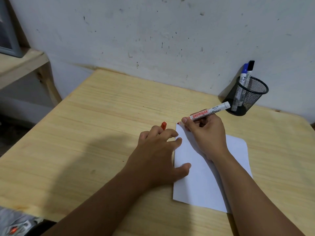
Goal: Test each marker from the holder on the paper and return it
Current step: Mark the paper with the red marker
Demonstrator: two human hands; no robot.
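My right hand [206, 133] grips a red board marker [209, 111], uncapped, its red tip touching the far left corner of the white paper [204, 184]. My left hand [158, 150] rests flat on the paper's left edge, thumb and fingertips on the sheet, and holds the red cap [163, 125] between its fingers. The black mesh holder [247, 96] stands at the back right by the wall. Inside it are a blue-capped marker [244, 74] and a black-capped marker [250, 72].
The paper lies on a light wooden table [102, 125] against a scuffed white wall. A lower wooden shelf [20, 62] with a grey frame stands to the far left. The table's left edge drops off to the floor.
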